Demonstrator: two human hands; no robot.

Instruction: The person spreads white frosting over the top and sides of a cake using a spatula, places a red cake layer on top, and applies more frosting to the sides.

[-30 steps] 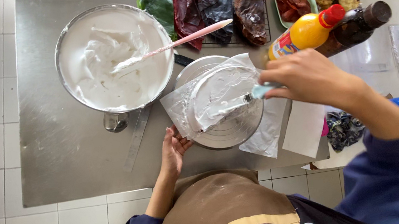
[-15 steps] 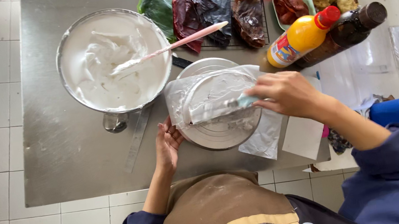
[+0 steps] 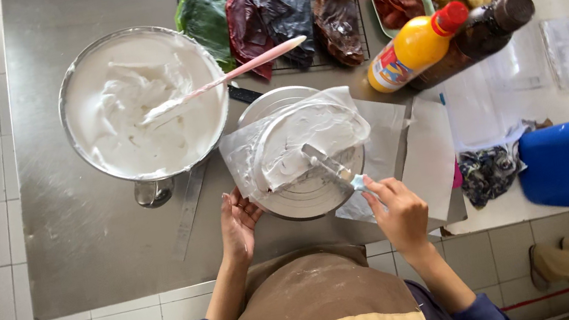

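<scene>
The right hand (image 3: 401,211) grips a palette knife (image 3: 331,168), blade on the white cream (image 3: 301,142) atop the turntable (image 3: 306,198). The left hand (image 3: 238,224), fingers loose, touches the turntable's rim. A risk — pressing too hard could tear the clear sheet (image 3: 241,151) or drag cream off the edge.

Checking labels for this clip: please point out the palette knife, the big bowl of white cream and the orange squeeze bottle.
palette knife (image 3: 323,164), head view, on its metal blade.
big bowl of white cream (image 3: 71,102), head view, on its left rim.
orange squeeze bottle (image 3: 415,48), head view, on its orange body.
</scene>
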